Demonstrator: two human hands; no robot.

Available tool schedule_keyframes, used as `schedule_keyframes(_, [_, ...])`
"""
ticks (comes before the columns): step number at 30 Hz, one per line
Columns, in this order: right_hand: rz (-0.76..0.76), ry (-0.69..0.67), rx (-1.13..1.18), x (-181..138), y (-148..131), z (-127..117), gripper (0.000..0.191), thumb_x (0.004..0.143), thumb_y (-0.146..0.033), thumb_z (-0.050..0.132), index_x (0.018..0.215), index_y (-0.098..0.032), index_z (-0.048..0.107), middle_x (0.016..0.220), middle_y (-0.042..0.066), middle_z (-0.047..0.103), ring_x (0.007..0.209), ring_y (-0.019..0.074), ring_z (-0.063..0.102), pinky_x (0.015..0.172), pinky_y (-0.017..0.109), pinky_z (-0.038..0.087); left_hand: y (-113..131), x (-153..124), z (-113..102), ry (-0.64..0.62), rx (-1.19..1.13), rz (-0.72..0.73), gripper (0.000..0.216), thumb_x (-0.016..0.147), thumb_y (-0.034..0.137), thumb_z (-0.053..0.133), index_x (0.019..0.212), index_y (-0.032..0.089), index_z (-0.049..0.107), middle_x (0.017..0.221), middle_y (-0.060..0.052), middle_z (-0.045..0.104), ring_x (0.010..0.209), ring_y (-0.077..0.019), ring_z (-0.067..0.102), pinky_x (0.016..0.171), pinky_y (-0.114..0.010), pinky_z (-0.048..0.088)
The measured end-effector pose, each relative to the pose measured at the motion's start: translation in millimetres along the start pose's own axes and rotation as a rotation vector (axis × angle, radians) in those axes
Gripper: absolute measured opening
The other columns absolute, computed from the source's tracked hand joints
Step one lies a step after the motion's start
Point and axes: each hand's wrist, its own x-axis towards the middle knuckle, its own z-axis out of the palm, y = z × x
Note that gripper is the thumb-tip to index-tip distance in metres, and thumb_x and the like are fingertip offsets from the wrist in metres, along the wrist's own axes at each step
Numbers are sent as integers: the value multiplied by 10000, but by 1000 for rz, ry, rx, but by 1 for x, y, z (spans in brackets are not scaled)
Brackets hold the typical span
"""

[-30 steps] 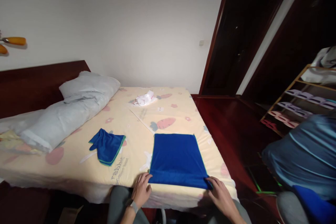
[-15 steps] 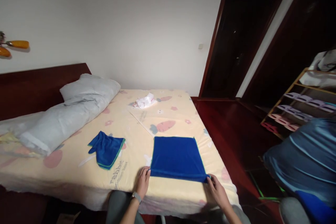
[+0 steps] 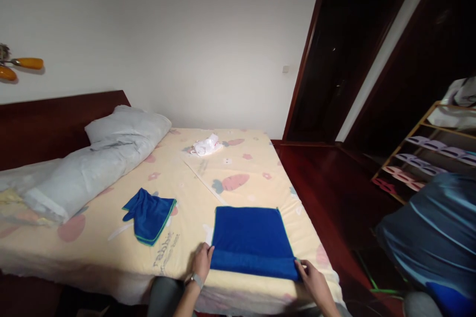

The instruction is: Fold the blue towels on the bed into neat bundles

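Observation:
A blue towel with green edging lies flat near the bed's front edge. Along its near side a strip is folded over onto the rest. My left hand pinches the left end of this fold between thumb and fingers. At the right end, my right hand grips the fold's corner the same way. Further left lies a second blue towel, crumpled, also green-edged, with neither hand on it.
The bed has a carrot-print sheet. A grey quilt lies by the headboard, and a white crumpled bag rests farther back. To the right stand a slipper rack and something covered in dark blue fabric.
The towel has slid a little toward me, along with both hands. Its folded strip along the near side is now wider and flatter. The crumpled towel stays where it was.

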Motion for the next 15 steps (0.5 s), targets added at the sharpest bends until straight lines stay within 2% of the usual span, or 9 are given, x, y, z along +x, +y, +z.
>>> schedule_keyframes(4, [42, 13, -26, -12, 7, 1, 542, 825, -702, 438, 962, -248, 700, 1043, 120, 818, 1049, 345, 749, 893, 406, 560, -8, -28, -1, -36, 109, -50, 300, 1046, 377, 457, 1015, 193, 692, 1039, -117, 776, 986, -231, 740, 790, -266, 471])
schedule_keyframes(7, [104, -8, -72, -10, -1, 0, 612, 809, -725, 412, 973, -223, 720, 1104, 139, 805, 1090, 352, 733, 926, 405, 550, -4, -31, -5, -114, 89, -146, 340, 1030, 392, 468, 980, 162, 714, 1028, -158, 778, 1012, -265, 731, 798, -299, 460])
schedule_keyframes(10, [115, -66, -83, -3, -13, -1, 641, 776, -786, 382, 750, -233, 703, 874, 129, 810, 910, 349, 756, 841, 417, 557, 0, -21, -10, -177, 32, -173, 352, 974, 385, 563, 727, 167, 686, 799, -114, 762, 876, -255, 735, 730, -300, 438])
schedule_keyframes(12, [96, -77, -85, 0, -19, -1, 655, 751, -837, 352, 598, -257, 614, 687, 94, 751, 755, 323, 733, 765, 420, 550, 1, -13, -13, -207, -27, -183, 406, 934, 395, 621, 588, 183, 604, 643, -46, 691, 762, -221, 712, 671, -283, 419])
schedule_keyframes(15, [74, -9, -91, -1, -17, 0, 637, 729, -863, 324, 531, -282, 494, 584, 53, 671, 666, 292, 695, 692, 410, 545, -1, -11, -17, -226, -139, -211, 349, 929, 412, 620, 661, 191, 586, 628, 28, 638, 678, -164, 673, 607, -242, 418])
